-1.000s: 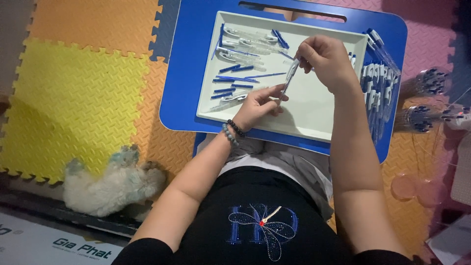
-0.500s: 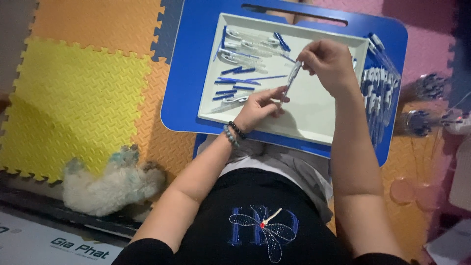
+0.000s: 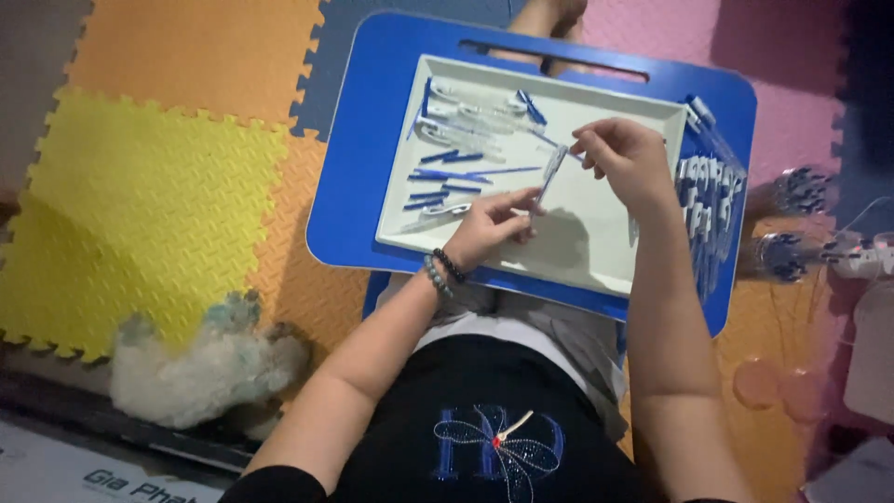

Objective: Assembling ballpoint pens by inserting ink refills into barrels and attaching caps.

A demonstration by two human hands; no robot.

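Both hands have barely shifted: right hand [image 3: 629,158] pinches the pen barrel [image 3: 551,172], left hand [image 3: 489,224] fingertips closed at its lower end. Light, stiff, slippery plastic; probably best gripped mid-shaft.

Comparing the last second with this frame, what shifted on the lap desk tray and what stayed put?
Little moved. The right hand and left hand still pinch the slim clear plastic pen barrel between them above the white rectangular tray; the hands have closed in slightly, nothing taken or released. The loose blue and clear pen parts, the blue lap desk and the row of finished pens are unchanged.
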